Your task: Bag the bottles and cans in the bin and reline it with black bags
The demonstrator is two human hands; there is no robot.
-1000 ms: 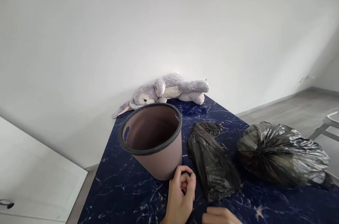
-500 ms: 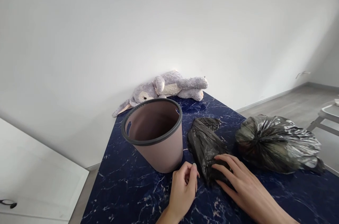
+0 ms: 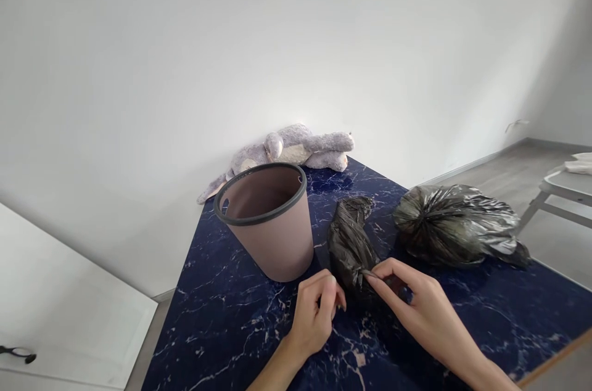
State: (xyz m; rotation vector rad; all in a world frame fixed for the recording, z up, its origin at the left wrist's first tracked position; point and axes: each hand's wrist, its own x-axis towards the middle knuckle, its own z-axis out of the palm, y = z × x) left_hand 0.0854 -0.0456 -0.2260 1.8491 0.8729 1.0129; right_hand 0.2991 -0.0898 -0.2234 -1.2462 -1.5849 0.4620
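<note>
The bin (image 3: 289, 248) stands upright on the blue marbled table (image 3: 222, 304), mauve with a dark rim, its mouth open upward and a slot on either side just under the rim. Just right of the bin, apart from it, lies the thin bag (image 3: 349, 243), black, crumpled and slack, its far end bent over to the right.

The right hand (image 3: 425, 304), to the right of the bin and nearer the wearer, is grasping the near end of the thin bag between thumb and fingers. The left hand (image 3: 314, 314), just in front of the bin, is loosely curled with the thumb against the forefinger; its fingertips are close to the thin bag, and whether they pinch anything I cannot tell.

Farther right of the bin sits the full bag (image 3: 457, 224), black, shiny and bulging, its plastic gathered into creases at one point. Behind the bin a grey plush toy (image 3: 319, 144) lies on its side along the white wall (image 3: 296, 39), its head partly hidden by the rim. Well left of the bin is a white panel (image 3: 69, 298) with a dark handle (image 3: 30, 358); far right, a grey stand (image 3: 567, 193) is cut by the frame.
</note>
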